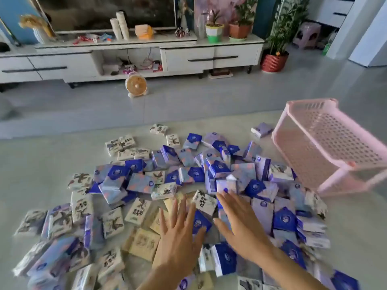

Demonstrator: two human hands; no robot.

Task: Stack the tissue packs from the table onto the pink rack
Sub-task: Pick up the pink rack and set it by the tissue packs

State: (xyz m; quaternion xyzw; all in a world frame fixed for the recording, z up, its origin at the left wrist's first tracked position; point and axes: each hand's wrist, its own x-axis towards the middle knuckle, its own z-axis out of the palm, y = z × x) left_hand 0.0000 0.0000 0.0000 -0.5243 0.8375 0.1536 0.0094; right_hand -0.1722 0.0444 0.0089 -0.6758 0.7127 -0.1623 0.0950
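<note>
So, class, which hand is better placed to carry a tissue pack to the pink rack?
The right hand, probably: it hovers open over the tissue packs on the side nearer the pink rack; the left hand would have to reach across.

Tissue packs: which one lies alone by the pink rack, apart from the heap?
The lavender pack near the table's far edge, just left of the pink rack, with bare table around it.
</note>
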